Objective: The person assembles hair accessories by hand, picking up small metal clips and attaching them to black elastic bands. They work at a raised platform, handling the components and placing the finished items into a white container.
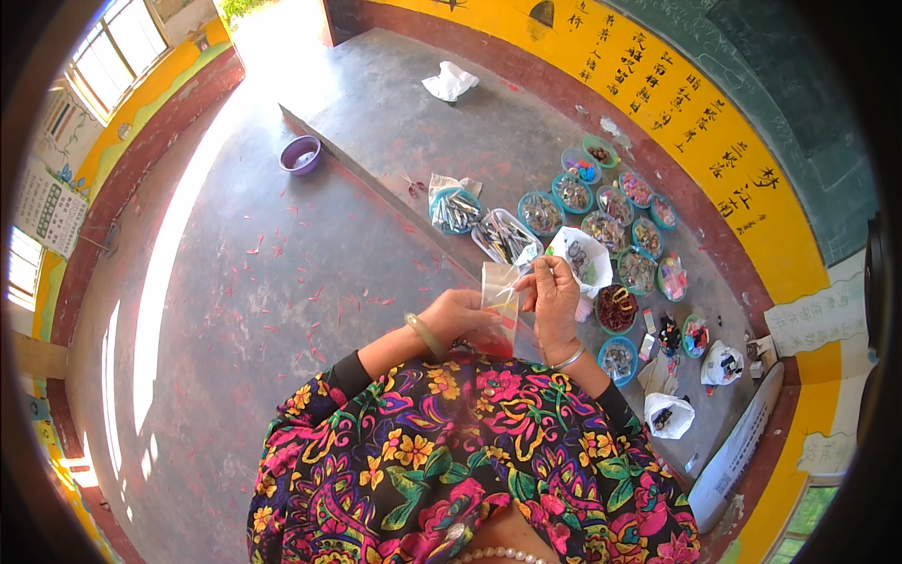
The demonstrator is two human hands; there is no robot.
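Note:
My left hand point(461, 319) grips a small clear plastic bag point(499, 304) in front of my chest. Something red shows through the bag's lower part. Above and to the right of it, my right hand point(553, 299) has thumb and forefinger pinched together on a thin whitish strip point(509, 287) at the bag's upper edge. What exactly this strip is, I cannot tell. Just beyond my right hand stands an open white bag point(583, 262) with dark, thin pieces inside. A clear plastic tub point(506, 238) of pen-like sticks lies past the bag in my left hand.
Several round baskets of small parts, among them a blue one point(619, 359) and one of dark red beads point(616, 309), stand to the right. A raised floor edge point(380, 187) runs diagonally. Farther off are a purple basin point(300, 155), scissors point(414, 186) and a crumpled white bag point(449, 82).

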